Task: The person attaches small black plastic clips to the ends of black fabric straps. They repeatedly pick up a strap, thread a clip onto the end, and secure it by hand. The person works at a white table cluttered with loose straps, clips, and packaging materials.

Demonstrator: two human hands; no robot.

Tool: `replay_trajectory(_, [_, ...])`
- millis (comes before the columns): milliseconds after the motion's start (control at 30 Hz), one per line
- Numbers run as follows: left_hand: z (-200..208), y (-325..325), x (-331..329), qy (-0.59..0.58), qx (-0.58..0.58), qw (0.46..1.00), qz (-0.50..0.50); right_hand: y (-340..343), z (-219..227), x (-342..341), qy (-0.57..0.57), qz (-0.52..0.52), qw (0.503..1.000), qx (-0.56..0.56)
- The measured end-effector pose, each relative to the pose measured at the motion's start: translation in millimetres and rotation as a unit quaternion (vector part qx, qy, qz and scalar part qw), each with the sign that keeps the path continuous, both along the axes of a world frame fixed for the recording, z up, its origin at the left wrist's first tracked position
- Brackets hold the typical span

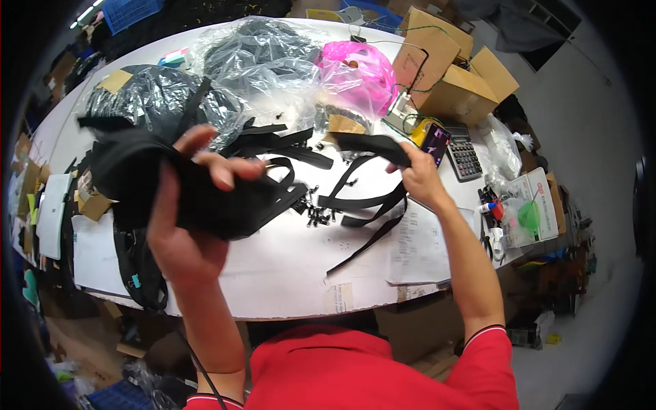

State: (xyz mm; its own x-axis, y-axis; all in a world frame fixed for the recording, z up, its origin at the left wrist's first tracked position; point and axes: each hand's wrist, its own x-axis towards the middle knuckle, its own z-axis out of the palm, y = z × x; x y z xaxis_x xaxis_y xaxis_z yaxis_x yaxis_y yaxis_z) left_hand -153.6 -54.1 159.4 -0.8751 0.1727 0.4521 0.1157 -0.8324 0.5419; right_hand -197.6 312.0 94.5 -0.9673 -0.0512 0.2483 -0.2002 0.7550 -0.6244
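My left hand [186, 247], raised at the left of the table, is wrapped round a black cloth-like bundle [133, 167]. Motion smears both, so the bundle's exact kind cannot be made out. On the right, the fingers of my right hand [422, 179] are closed on a black webbing strap [374, 144], whose lengths loop and hang toward the table. Between my hands lie more black straps [301, 156] and a small pile of black hardware pieces [320, 215], with a few loose ones scattered nearby.
Clear plastic bags of black material [256, 55] and a pink bag [355, 68] line the far side of the white table [273, 287]. Farther right are an opened cardboard box [468, 92], a phone [435, 141] and a calculator [465, 156]. Printed papers [420, 249] lie near the right front.
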Motion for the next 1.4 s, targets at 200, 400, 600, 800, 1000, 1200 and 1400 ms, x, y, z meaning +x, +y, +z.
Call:
replay_trajectory(200, [-66.4, 36.1, 23.5, -0.266, 0.103, 0.953, -0.101, -37.7, 80.2, -25.2, 0.084, 0.003, 0.995, 0.052])
replay_trajectory(400, [-119.7, 82.6, 44.3, -0.423, 0.131, 0.884, -0.153, -122.9, 137.5, -10.8, 0.120, 0.044, 0.991, 0.030])
replay_trajectory(600, [-159.8, 99.4, 45.0, -0.268, 0.152, 0.946, -0.096, -156.2, 83.9, 43.1, -0.092, 0.062, 0.955, 0.275])
replay_trajectory(800, [-135.9, 101.3, 36.9, -0.335, 0.127, 0.933, 0.007, -148.6, 14.3, 71.8, -0.058, 0.116, 0.954, 0.269])
replay_trajectory(1000, [-86.4, 59.4, 26.0, -0.326, 0.126, 0.937, 0.021, -93.3, 6.2, 89.0, -0.061, 0.164, 0.974, 0.146])
replay_trajectory(1200, [-63.3, 21.8, 17.8, -0.258, 0.140, 0.956, -0.018, -44.7, 25.8, 120.1, -0.288, 0.048, 0.956, 0.034])
replay_trajectory(1400, [-89.0, 15.1, 29.1, -0.335, 0.122, 0.934, -0.022, 31.8, 52.2, 142.8, -0.333, -0.134, 0.893, -0.272])
